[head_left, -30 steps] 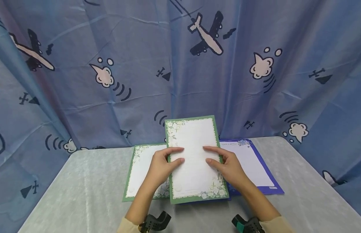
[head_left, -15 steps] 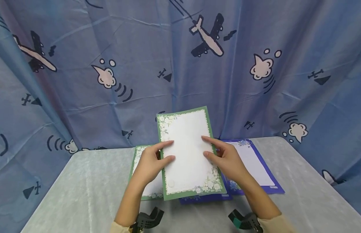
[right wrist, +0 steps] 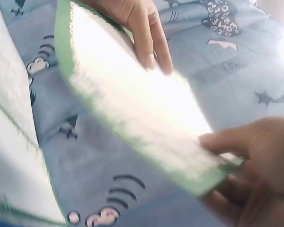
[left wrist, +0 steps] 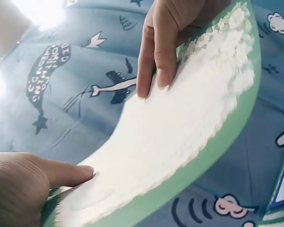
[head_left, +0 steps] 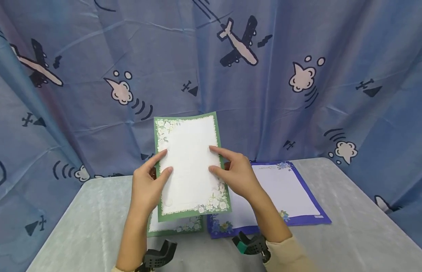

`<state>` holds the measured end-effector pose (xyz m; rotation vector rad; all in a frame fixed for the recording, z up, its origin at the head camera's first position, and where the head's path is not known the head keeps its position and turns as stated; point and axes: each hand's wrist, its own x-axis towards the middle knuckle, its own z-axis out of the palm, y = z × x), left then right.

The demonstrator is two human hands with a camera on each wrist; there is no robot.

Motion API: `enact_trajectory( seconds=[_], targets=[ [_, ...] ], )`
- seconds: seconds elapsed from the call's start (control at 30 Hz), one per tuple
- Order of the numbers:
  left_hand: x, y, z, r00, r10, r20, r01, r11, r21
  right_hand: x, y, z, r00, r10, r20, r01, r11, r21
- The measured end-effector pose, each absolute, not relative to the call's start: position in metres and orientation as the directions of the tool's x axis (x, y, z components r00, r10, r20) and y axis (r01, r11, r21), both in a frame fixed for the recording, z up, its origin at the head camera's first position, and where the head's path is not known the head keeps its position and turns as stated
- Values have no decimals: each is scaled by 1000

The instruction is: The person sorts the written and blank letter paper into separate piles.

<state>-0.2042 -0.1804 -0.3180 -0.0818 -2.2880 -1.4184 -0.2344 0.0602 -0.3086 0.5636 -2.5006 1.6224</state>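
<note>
L hand, R hand pinch grn-edged sheet, gry tbl below, curtain bhd.

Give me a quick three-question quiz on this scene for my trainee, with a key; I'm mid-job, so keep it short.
1. What colour borders the floral stationery paper gripped by the left hand and right hand?
A) Purple
B) Green
C) Red

2. True or false: on the table, the purple-bordered paper lies farther to the person's left than the green-bordered sheet beneath the hands.

3. Fill in: the large vehicles printed on the blue curtain are ____.

Key:
1. B.
2. False; it lies farther to the right.
3. Airplanes.
</note>
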Motion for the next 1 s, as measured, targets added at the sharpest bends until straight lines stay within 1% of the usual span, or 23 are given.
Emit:
enact_trajectory(
  seconds=[0.13, 0.23, 0.4, 0.6, 0.73, 0.9, 1.0],
  targets=[
    [-203, -188, -320, -879, -238, 414, 268, 472, 840, -235, 47, -311, -930, -238, 279, -351, 359, -865],
    [-204, -189, -322, -887, -247, 391, 243, 473, 847, -235, 41, -318, -936, -199, 289, -342, 332, -879],
    [-207, -188, -325, -904, -241, 354, 196, 502, 842, -236, 32, -331, -946, -143, 292, -324, 337, -884],
    [-207, -195, -325, -925, -253, 283, 108, 538, 836, -240, 23, -338, -944, -149, 295, -328, 333, -884],
    [-212, -201, -328, -945, -237, 225, 62, 548, 834, -243, 20, -342, -948, -151, 281, -314, 295, -902],
    [-220, -207, -336, -957, -218, 191, 32, 575, 817, -248, 18, -351, -959, -157, 236, -268, 232, -935],
    [-223, -210, -341, -959, -218, 182, 22, 583, 812, -251, 16, -358, -962, -163, 219, -253, 230, -940]
  ],
)
